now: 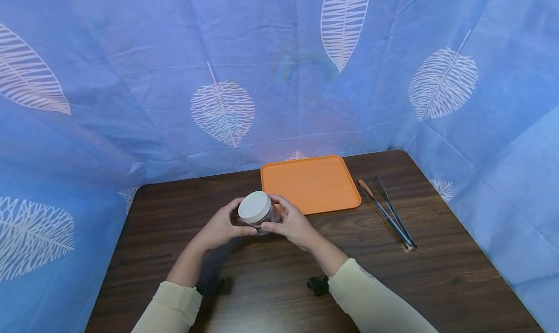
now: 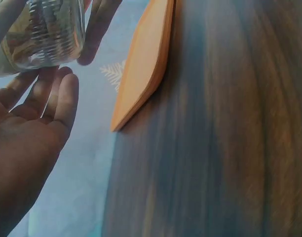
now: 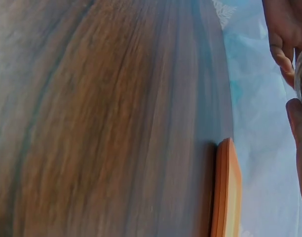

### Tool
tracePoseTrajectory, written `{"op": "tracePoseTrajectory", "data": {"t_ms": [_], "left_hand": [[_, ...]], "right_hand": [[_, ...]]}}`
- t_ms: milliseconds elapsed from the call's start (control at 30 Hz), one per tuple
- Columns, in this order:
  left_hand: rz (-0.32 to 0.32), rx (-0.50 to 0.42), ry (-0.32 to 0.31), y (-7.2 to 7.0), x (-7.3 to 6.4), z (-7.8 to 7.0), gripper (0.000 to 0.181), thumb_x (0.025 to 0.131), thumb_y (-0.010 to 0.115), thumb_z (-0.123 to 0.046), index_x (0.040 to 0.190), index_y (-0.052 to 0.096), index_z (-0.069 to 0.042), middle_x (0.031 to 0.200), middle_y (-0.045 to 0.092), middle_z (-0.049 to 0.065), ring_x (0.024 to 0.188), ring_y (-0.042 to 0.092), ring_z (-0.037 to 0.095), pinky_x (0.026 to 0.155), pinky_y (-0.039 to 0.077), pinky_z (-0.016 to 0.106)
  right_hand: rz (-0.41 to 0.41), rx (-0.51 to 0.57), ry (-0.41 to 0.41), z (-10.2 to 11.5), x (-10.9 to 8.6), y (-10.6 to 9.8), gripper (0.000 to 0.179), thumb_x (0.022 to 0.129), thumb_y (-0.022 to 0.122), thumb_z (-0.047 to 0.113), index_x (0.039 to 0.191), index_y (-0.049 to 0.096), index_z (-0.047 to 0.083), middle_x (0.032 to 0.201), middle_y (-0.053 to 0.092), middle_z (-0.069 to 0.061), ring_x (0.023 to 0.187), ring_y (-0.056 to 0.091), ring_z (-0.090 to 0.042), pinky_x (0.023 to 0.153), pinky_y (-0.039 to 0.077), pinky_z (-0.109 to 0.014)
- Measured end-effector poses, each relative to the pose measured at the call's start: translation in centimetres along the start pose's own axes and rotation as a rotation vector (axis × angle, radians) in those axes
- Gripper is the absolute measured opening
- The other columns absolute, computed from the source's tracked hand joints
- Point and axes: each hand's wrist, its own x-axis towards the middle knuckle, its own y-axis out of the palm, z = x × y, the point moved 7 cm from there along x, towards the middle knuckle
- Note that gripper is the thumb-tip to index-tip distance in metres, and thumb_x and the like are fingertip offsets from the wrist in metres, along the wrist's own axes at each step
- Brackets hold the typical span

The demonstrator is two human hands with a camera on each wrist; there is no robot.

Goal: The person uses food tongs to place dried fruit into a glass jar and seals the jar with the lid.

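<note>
A clear jar with a white lid is held between both hands, raised off the table and slightly tilted. My left hand grips it from the left, thumb in front and fingers curled behind. From the other side my right hand holds it, its thumb pressed across the front. Ridged glass shows at the jar's side in the left wrist view; what lies inside is too unclear to tell. Only the jar's edge appears in the right wrist view.
An orange tray lies behind the jar, toward the table's back edge. Metal tongs with a brownish tip rest spread to its right. The dark wooden table meets a blue leaf-patterned cloth at the back.
</note>
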Motion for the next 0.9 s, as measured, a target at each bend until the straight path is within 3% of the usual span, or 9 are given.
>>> {"op": "tracePoseTrajectory", "data": {"t_ms": [133, 267, 367, 533, 700, 900], "left_hand": [[-0.037, -0.037, 0.013, 0.5, 0.0, 0.2, 0.085, 0.089, 0.093, -0.028, 0.160, 0.048, -0.013, 0.153, 0.059, 0.015, 0.132, 0.064, 0.033, 0.107, 0.059, 0.051], [-0.063, -0.028, 0.015, 1.0, -0.2, 0.2, 0.085, 0.088, 0.094, -0.028, 0.160, 0.050, -0.014, 0.152, 0.061, 0.014, 0.131, 0.066, 0.033, 0.107, 0.060, 0.052], [-0.065, -0.013, 0.012, 1.6, -0.3, 0.2, 0.085, 0.088, 0.094, -0.030, 0.160, 0.050, -0.014, 0.152, 0.062, 0.013, 0.131, 0.066, 0.033, 0.108, 0.059, 0.052], [-0.073, 0.006, -0.014, 2.6, -0.4, 0.8, 0.086, 0.087, 0.095, -0.030, 0.159, 0.051, -0.014, 0.151, 0.062, 0.012, 0.129, 0.066, 0.030, 0.108, 0.058, 0.051], [-0.103, 0.085, -0.038, 3.6, -0.5, 1.4, 0.087, 0.083, 0.098, -0.031, 0.156, 0.053, -0.016, 0.149, 0.064, 0.008, 0.127, 0.068, 0.029, 0.106, 0.060, 0.052], [-0.089, 0.140, -0.060, 5.3, -0.4, 2.2, 0.088, 0.082, 0.099, -0.027, 0.155, 0.052, -0.011, 0.151, 0.064, 0.012, 0.129, 0.070, 0.034, 0.106, 0.060, 0.052]], "right_hand": [[0.023, -0.044, -0.023, 0.3, -0.3, -0.4, 0.084, 0.096, 0.086, 0.016, 0.166, 0.040, 0.013, 0.169, 0.045, -0.014, 0.156, 0.048, -0.037, 0.121, 0.051, -0.052], [0.029, -0.195, -0.046, 0.7, -0.7, -1.1, 0.083, 0.095, 0.087, 0.021, 0.165, 0.042, 0.012, 0.164, 0.052, -0.013, 0.150, 0.054, -0.034, 0.127, 0.045, -0.053], [0.033, -0.292, -0.038, 0.7, -1.1, -1.6, 0.085, 0.094, 0.089, 0.025, 0.164, 0.044, 0.014, 0.162, 0.054, -0.011, 0.147, 0.057, -0.034, 0.125, 0.046, -0.055], [0.072, -0.357, -0.037, 0.3, -1.5, -2.1, 0.085, 0.091, 0.091, 0.027, 0.162, 0.046, 0.011, 0.158, 0.052, -0.011, 0.148, 0.056, -0.034, 0.123, 0.049, -0.052], [0.095, -0.422, -0.021, -0.5, -1.9, -2.4, 0.084, 0.088, 0.094, 0.026, 0.158, 0.050, 0.013, 0.150, 0.054, -0.006, 0.148, 0.054, -0.028, 0.124, 0.049, -0.044], [0.092, -0.547, -0.002, -1.8, -2.7, -2.5, 0.084, 0.087, 0.095, 0.027, 0.157, 0.051, 0.010, 0.151, 0.058, -0.008, 0.144, 0.059, -0.028, 0.121, 0.052, -0.044]]}}
